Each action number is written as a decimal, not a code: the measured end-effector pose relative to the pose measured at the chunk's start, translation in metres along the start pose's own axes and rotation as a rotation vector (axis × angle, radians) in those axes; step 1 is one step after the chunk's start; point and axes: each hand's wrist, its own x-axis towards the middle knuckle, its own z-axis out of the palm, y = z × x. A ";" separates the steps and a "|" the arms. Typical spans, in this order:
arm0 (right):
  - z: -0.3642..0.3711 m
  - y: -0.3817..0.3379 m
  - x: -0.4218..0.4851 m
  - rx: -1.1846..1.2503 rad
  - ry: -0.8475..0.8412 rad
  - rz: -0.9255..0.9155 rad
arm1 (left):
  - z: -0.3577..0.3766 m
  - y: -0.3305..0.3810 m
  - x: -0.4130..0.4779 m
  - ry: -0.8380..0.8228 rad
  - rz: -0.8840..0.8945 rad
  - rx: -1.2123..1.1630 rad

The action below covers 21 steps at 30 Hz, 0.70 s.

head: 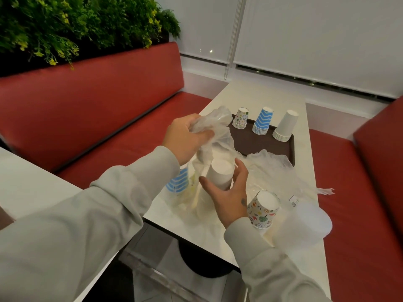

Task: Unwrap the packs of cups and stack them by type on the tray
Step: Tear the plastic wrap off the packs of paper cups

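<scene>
this looks like a booth in a café or fast-food eatery. a long red padded bench (87,110) with a high back runs from 8 to 11 o'clock, and a second red bench (359,192) faces it at 3 o'clock. between them stands a narrow white table (261,94) on a single dark pedestal base (196,258), seen at 6 o'clock. a brown plastic serving tray (261,147) lies on it toward 12 o'clock and bears stacks of disposable paper cups (262,120). a planter of leafy greenery (76,22) tops the bench back at 11 o'clock. white roller blinds (316,40) cover the window at 1 o'clock. the corner of a neighbouring white table (28,188) shows at 8 o'clock.
</scene>
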 end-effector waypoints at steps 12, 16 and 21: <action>-0.031 -0.082 0.067 -0.132 -0.023 -0.449 | 0.027 0.045 0.038 -0.021 0.070 -0.100; -0.052 -0.103 0.085 -0.205 -0.024 -0.444 | 0.043 0.060 0.047 -0.051 0.034 -0.234; -0.096 -0.104 0.115 -0.323 0.059 -0.434 | 0.055 0.067 0.060 -0.021 -0.133 -0.307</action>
